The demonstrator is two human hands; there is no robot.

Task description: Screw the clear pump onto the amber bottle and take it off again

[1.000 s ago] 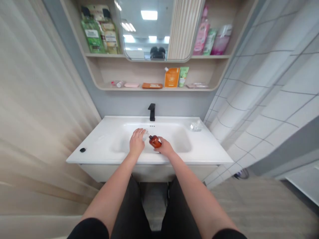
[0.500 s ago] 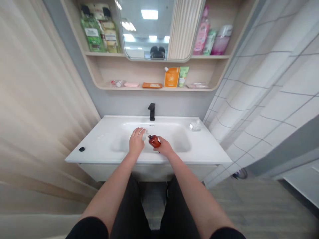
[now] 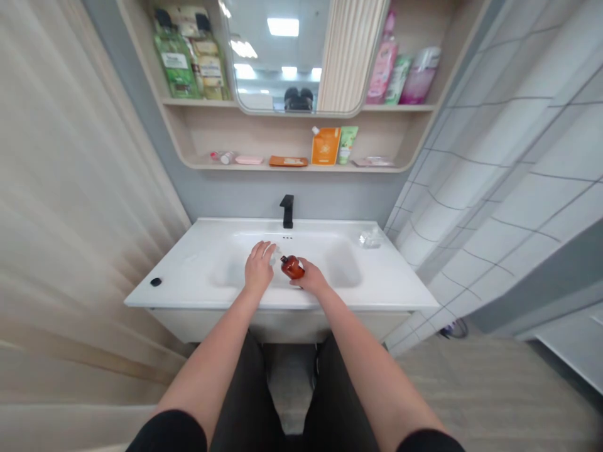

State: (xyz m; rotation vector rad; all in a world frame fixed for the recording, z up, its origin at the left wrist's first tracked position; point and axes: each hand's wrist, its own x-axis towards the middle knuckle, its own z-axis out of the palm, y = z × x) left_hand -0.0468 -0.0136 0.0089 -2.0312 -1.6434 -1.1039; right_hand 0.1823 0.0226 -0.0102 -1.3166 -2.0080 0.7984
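Observation:
Over the white sink basin (image 3: 342,257), my right hand (image 3: 311,277) is wrapped round a brown bottle (image 3: 293,268). The bottle lies tilted, with its dark narrow neck pointing left at my other hand. My left hand (image 3: 259,269) has its fingers curled round a small clear container (image 3: 276,252), mostly hidden behind the fingers and hard to make out. The bottle's neck is close to this container; whether they touch I cannot tell. A round black cap (image 3: 156,282) lies on the counter at the left.
A black faucet (image 3: 287,211) rises behind the basin. Clear plastic items (image 3: 370,238) lie at the counter's back right. Above hangs a mirrored shelf unit (image 3: 301,167) with bottles, an orange pouch (image 3: 325,145) and a green tube (image 3: 347,144). A curtain (image 3: 85,188) borders the left.
Almost nothing differs. Both hands keep their places over the basin, with the brown bottle still tilted left; the view has shifted very slightly.

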